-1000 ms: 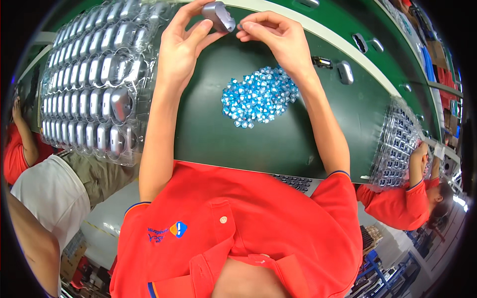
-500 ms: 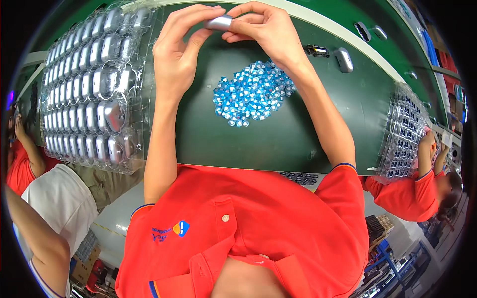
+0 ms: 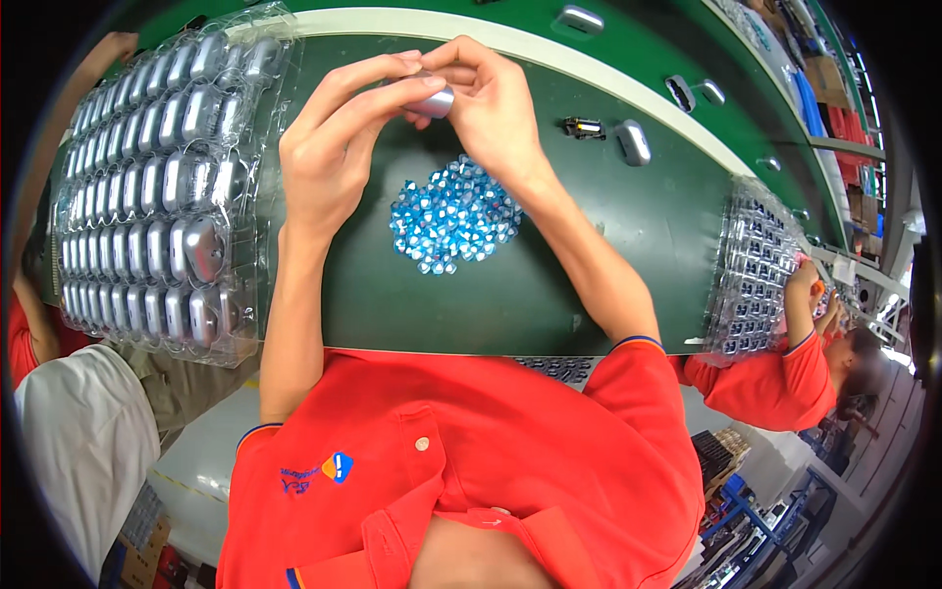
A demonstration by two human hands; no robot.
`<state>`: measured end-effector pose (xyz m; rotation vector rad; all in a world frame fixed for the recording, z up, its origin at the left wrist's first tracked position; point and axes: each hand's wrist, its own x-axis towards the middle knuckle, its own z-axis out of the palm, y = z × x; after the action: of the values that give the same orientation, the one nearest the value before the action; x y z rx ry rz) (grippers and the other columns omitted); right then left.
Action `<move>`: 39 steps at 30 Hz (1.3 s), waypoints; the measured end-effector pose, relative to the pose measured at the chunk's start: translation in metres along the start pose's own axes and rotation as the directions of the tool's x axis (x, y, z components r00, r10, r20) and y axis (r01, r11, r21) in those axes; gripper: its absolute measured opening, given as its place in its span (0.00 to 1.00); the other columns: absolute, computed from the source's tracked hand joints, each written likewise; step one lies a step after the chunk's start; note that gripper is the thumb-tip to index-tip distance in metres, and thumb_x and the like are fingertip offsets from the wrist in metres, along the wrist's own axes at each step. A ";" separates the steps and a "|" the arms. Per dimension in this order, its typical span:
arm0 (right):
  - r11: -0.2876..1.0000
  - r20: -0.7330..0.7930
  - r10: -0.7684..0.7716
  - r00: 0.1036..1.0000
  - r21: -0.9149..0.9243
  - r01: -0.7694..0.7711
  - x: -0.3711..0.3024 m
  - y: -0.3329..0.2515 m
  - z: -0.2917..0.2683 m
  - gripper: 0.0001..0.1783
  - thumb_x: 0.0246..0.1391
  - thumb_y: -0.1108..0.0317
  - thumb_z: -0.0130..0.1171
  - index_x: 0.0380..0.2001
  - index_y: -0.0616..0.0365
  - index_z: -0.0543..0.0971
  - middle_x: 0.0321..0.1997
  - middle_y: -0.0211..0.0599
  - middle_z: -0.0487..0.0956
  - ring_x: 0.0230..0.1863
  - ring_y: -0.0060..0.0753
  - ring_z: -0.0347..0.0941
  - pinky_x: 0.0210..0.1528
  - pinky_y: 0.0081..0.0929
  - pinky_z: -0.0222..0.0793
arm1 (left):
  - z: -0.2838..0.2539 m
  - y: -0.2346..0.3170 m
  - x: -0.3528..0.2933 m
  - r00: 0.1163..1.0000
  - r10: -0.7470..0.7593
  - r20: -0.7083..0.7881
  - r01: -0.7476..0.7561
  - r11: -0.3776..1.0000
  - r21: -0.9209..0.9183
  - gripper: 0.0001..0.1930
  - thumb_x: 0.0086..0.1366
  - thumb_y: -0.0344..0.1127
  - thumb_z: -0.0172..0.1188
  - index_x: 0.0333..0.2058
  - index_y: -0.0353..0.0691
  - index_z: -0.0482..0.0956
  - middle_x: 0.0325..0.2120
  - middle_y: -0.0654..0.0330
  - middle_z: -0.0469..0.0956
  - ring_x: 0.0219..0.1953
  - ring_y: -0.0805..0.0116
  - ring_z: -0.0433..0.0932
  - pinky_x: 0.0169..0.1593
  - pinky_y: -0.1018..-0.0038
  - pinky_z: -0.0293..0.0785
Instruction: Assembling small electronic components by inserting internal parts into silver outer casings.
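Note:
My left hand (image 3: 329, 147) and my right hand (image 3: 496, 118) meet at the far side of the dark green work surface. Between them they grip a small silver rounded case (image 3: 434, 101), tilted, with one smooth end showing. Left fingertips press its top and side; the right fingers curl round the other side and partly hide it. Below the hands lies a loose heap of small shiny blue pieces (image 3: 456, 216). To the right of my right hand rest a small black part (image 3: 583, 128) and another silver case (image 3: 634, 143), both untouched.
Stacked clear plastic trays (image 3: 257, 118) with rows of silver cases stand at the left. Another clear tray stack (image 3: 721, 324) with dark parts is at the right. A green belt (image 3: 530, 22) beyond a pale rail carries scattered cases. People sit on both sides.
My view has shifted, so the heap and trays appear further left. The hands draw closer together round the case, and the left fingers now reach further over its top.

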<state>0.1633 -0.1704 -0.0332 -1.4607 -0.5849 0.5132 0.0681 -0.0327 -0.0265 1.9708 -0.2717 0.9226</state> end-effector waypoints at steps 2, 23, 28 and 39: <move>0.998 0.019 0.022 1.000 0.055 -0.023 -0.003 0.001 0.000 0.10 0.60 0.79 0.53 0.44 0.68 0.77 0.36 0.45 0.84 0.36 0.32 0.83 0.41 0.26 0.80 | 0.000 0.002 -0.001 0.998 -0.057 -0.027 0.055 0.998 -0.040 0.15 0.62 0.17 0.57 0.45 0.39 0.85 0.44 0.56 0.80 0.47 0.62 0.81 0.48 0.72 0.80; 0.947 -0.018 -0.247 0.969 -0.216 0.238 0.034 -0.013 -0.012 0.16 0.58 0.72 0.60 0.49 0.66 0.78 0.45 0.51 0.81 0.43 0.48 0.80 0.48 0.39 0.77 | -0.017 -0.010 -0.002 0.786 -0.609 -0.108 0.485 0.715 -0.503 0.17 0.66 0.21 0.57 0.54 0.35 0.78 0.51 0.57 0.77 0.49 0.68 0.80 0.51 0.73 0.82; 0.885 0.020 -0.378 0.926 -0.285 0.368 0.013 -0.010 0.007 0.18 0.51 0.80 0.68 0.47 0.65 0.81 0.47 0.41 0.83 0.44 0.33 0.82 0.49 0.30 0.81 | -0.014 -0.006 -0.001 0.787 -0.614 -0.058 0.492 0.682 -0.540 0.18 0.67 0.22 0.57 0.55 0.33 0.76 0.52 0.54 0.76 0.49 0.66 0.80 0.51 0.70 0.83; 0.895 -0.039 -0.327 0.944 -0.333 0.296 0.006 -0.003 0.012 0.15 0.51 0.76 0.69 0.44 0.66 0.83 0.41 0.40 0.84 0.44 0.32 0.82 0.51 0.28 0.79 | -0.019 -0.008 -0.003 0.786 -0.618 -0.012 0.524 0.676 -0.518 0.18 0.66 0.22 0.58 0.55 0.32 0.76 0.52 0.51 0.76 0.49 0.63 0.80 0.51 0.68 0.84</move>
<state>0.1605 -0.1577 -0.0292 -1.6490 -0.8400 0.0935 0.0606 -0.0131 -0.0285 1.3403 0.2158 0.5357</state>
